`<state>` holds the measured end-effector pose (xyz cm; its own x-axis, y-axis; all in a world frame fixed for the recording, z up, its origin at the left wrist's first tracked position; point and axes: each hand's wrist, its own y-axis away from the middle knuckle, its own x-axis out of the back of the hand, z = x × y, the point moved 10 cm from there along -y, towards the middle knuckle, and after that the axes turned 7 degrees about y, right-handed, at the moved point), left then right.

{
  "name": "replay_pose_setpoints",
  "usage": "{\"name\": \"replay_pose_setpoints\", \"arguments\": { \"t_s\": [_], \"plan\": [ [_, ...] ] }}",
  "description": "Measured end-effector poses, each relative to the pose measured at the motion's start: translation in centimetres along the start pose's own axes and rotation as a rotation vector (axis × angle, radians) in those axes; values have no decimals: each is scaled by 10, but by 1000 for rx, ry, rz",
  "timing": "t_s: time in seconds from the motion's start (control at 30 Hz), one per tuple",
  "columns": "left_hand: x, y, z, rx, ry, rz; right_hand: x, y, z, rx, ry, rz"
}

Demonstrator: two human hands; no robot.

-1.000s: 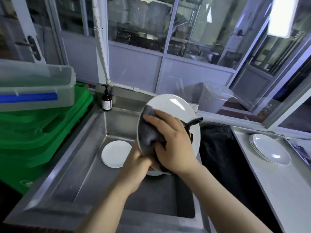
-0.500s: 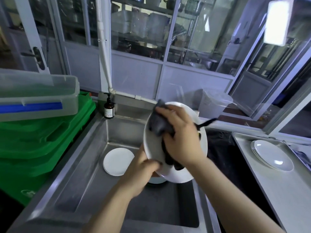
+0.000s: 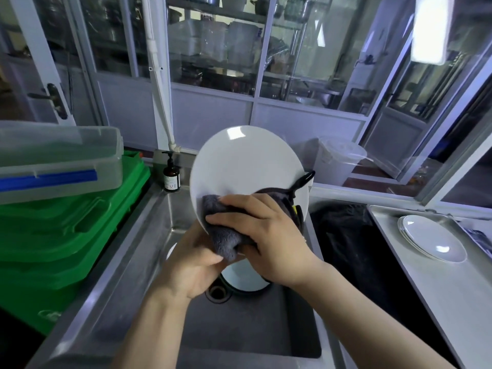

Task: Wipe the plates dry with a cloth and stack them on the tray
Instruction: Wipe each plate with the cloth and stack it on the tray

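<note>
I hold a white plate (image 3: 245, 166) upright over the steel sink (image 3: 149, 235). My left hand (image 3: 191, 265) grips its lower left rim. My right hand (image 3: 266, 235) presses a dark grey cloth (image 3: 221, 238) against the plate's lower face. Another white plate (image 3: 245, 278) lies in the sink under my hands, mostly hidden. A further one shows only as a sliver behind my left hand. A short stack of white plates (image 3: 434, 239) rests on the metal tray (image 3: 439, 294) at the right.
Green crates (image 3: 66, 230) with a clear plastic box (image 3: 53, 161) on top stand left of the sink. A brown pump bottle (image 3: 171, 174) is at the sink's back corner. A black bag (image 3: 346, 235) fills the gap between sink and tray.
My right hand and the cloth have slid from the plate's upper left down to its lower part. The plate has tipped more upright and its upper face is now bare.
</note>
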<state>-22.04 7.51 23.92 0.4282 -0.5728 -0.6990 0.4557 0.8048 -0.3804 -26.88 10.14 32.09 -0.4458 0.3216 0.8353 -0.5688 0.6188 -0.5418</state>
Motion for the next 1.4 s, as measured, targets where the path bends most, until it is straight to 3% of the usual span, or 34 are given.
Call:
{"name": "replay_pose_setpoints", "arguments": {
  "t_s": [0.13,0.2,0.3,0.4,0.57,0.8,1.0,1.1,1.27,1.4],
  "plan": [
    [-12,-3,5,2,305,-90,-3,0,-7,75,118,3],
    [-5,-6,7,-56,265,28,-3,1,-6,93,230,25],
    [27,-4,-9,-66,177,349,-5,8,-8,116,380,86],
    [35,-3,-20,-74,157,479,-9,18,-4,140,427,89],
    [41,-2,-16,-131,118,543,2,27,10,188,479,129],
    [38,-4,-2,-250,71,555,42,20,71,-203,584,233],
    [42,-3,-29,-79,155,617,-12,35,11,59,369,93],
    [45,-1,-23,-104,44,612,-7,38,29,28,342,84],
    [53,11,-9,-177,-176,707,28,38,96,-256,399,186],
    [40,17,-3,-203,-610,755,29,43,130,-530,106,287]
  ]
}}
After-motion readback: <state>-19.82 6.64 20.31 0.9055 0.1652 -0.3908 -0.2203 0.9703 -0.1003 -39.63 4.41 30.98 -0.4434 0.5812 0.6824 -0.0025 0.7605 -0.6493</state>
